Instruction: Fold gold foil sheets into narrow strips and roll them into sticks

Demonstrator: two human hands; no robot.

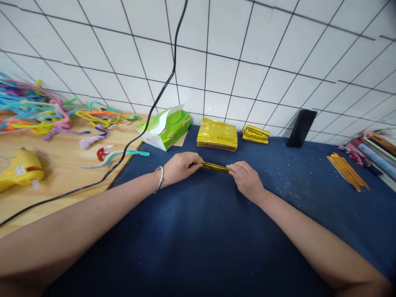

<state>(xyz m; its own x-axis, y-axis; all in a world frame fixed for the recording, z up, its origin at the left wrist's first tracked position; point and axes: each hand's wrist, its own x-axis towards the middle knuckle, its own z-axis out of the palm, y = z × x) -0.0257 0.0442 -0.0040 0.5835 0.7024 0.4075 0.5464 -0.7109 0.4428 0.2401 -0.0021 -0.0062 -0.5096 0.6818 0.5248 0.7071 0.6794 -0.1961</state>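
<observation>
Between my two hands a narrow folded strip of gold foil paper (215,167) is stretched level, just above the dark blue table surface (198,231). My left hand (182,168) pinches its left end, with a silver bracelet (160,179) on the wrist. The right end is pinched by my right hand (246,180). Behind the strip lies a thick stack of gold foil paper (217,135). To the right of that stack is a small pile of folded gold pieces (255,134).
A black phone (301,128) leans on the tiled wall. At left, a green tissue pack (173,128), a black cable (159,97), a yellow glue gun (23,169) and tangled pipe cleaners (58,113). At right, flat golden-orange strips (348,171) lie near stacked books (379,156).
</observation>
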